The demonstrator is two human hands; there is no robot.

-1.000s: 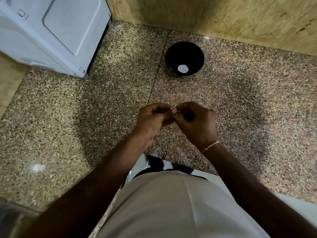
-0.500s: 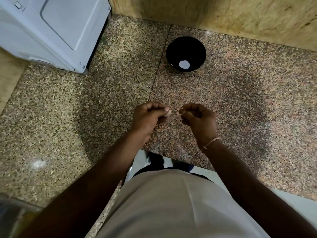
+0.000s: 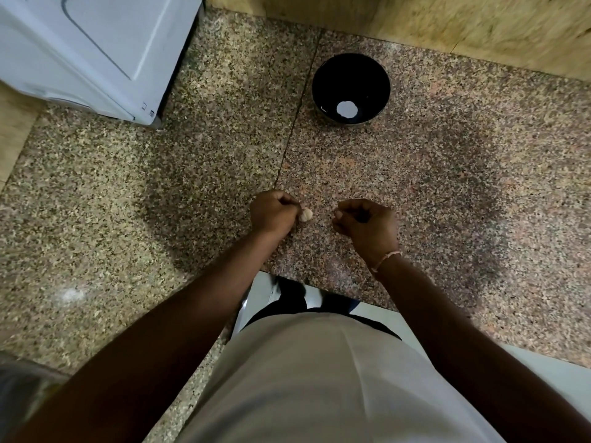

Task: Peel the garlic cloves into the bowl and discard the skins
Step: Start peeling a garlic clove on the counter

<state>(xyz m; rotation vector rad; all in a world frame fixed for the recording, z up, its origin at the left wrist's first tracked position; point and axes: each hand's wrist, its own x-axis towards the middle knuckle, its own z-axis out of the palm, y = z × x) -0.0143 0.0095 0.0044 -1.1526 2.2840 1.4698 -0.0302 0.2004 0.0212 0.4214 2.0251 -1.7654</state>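
1. Speckled granite counter fills most of the view, with a thin seam running from the far wall toward the person and a yellowish wood-grain wall behind it.
2. Nearest the camera is the person's pale shirt, and both bare forearms reach forward from either side of it over the counter's near edge.
3. A thin thread bracelet sits on the right wrist.
4. The left hand is curled into a loose fist, and its thumb and fingertips pinch a small pale garlic clove that sticks out on the hand's inner side, above the counter.
5. The right hand is just beside it, apart from the clove, with a clear gap of counter between the two hands. Its fingers are curled in and the thumb meets the forefinger at the tip; whether a scrap of skin is pinched there is too small to tell.
6. Farther back, well apart from the hands and just right of the seam, a black bowl stands upright on the counter. One pale round spot shows at its bottom; I cannot tell whether it is a peeled clove or a reflection.
7. At the far left stands a white appliance, its corner resting on the counter.
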